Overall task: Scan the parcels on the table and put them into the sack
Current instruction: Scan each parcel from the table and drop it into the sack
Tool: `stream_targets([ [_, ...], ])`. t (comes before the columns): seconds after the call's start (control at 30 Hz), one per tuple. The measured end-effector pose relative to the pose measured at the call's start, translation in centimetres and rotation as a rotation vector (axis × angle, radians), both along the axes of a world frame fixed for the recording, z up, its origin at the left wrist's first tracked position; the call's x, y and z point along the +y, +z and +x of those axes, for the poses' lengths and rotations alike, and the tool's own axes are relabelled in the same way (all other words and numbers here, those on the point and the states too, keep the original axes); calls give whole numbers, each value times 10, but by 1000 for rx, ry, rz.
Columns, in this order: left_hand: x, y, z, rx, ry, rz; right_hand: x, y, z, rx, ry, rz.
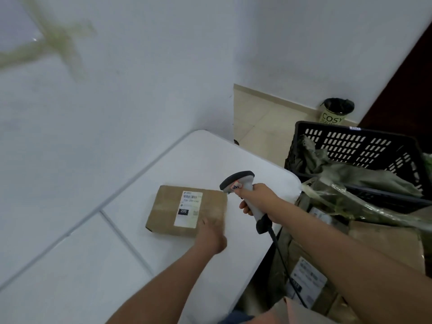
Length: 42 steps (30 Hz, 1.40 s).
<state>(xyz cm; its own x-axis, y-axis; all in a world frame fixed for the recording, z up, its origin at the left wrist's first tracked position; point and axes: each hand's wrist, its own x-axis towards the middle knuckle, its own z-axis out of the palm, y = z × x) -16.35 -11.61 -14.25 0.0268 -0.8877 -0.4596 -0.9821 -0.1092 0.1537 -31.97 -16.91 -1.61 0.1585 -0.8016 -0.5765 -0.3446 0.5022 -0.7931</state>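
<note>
A flat brown cardboard parcel (pixel 163 209) with a white shipping label lies on the white table (pixel 70 265). My left hand (pixel 211 237) is blurred and lies at the parcel's near right corner, touching it. My right hand (pixel 259 202) grips a grey barcode scanner (pixel 238 183) by its handle, with the scanner head just right of the parcel and pointing toward it. A greenish sack (pixel 350 199) hangs open off the table's right end, with labelled parcels (pixel 306 281) inside it.
A black slotted plastic crate (pixel 350 146) stands behind the sack. A small bin with a black liner (pixel 336 111) sits on the tiled floor by the wall. The scanner's black cable runs down past the table's edge.
</note>
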Motion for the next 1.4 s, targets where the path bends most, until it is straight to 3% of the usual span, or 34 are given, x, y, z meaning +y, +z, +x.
stream_targets([
  [0.1, 7, 4, 9, 69, -79, 35, 14, -1, -11, 1, 16, 5],
  [0.3, 48, -12, 45, -45, -9, 72, 40, 1, -28, -41, 36, 25],
  [0.53, 80, -11, 9, -80, 12, 16, 60, -1, -37, -24, 28, 36],
  [0.63, 80, -8, -5, -13, 25, -19, 61, 1, -36, -29, 19, 24],
  [0.73, 78, -6, 0, 183, 215, -126, 62, 1, -33, -31, 0, 25],
  [0.83, 81, -4, 25, 201, 540, -265, 63, -2, -29, -55, -25, 48],
  [0.9, 89, -8, 44, 254, 829, -209, 63, -4, -25, -64, -42, 66],
  [0.97, 97, -15, 54, 396, 992, -118, 64, -6, -19, -63, -49, 75],
  [1.1, 105, -22, 46, 607, 1047, -164, 63, -7, -10, -57, -63, 82],
  [1.4, 105, -28, 43, 679, 1077, -198, 55, -10, -5, -39, -83, 69],
])
